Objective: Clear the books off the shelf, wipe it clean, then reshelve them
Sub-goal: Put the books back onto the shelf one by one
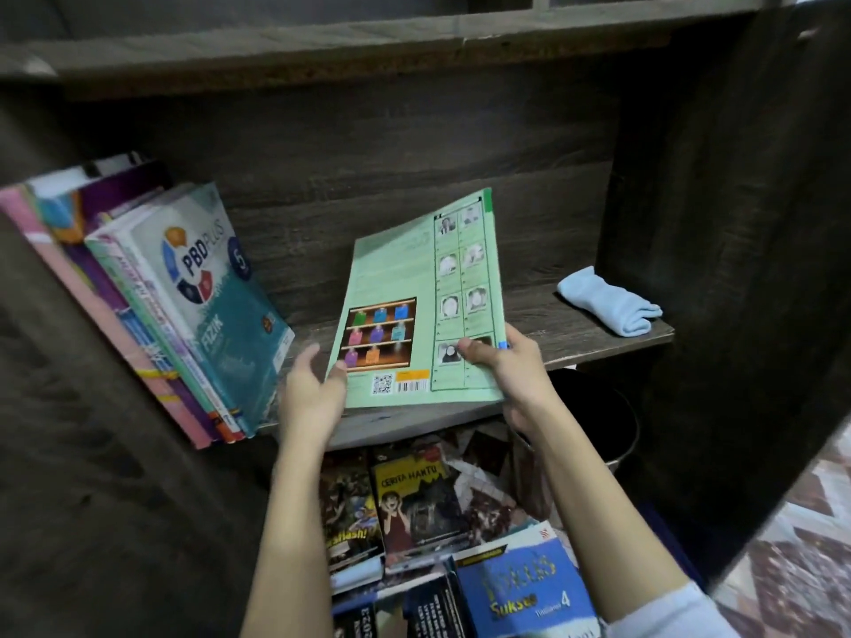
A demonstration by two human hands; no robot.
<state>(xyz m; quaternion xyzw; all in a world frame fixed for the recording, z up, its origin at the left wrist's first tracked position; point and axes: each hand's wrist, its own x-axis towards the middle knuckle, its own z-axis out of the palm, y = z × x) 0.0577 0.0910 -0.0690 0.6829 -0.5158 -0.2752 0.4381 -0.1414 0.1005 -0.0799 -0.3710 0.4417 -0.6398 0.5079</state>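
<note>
A green book (414, 287) was held tilted over the shelf (552, 336), the left hand (313, 393) pinching its near-left corner and the right hand (515, 368) gripping its near-right edge. Books (198, 310) leaned at left; a cloth (608, 301) lay far right.

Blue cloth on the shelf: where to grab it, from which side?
I'd pinch across the thick folded end of the blue cloth nearest the front edge of the shelf, coming from the front. It lies as a loose roll angled toward that edge, clear of the green book; the side panel closes off its right.
</note>
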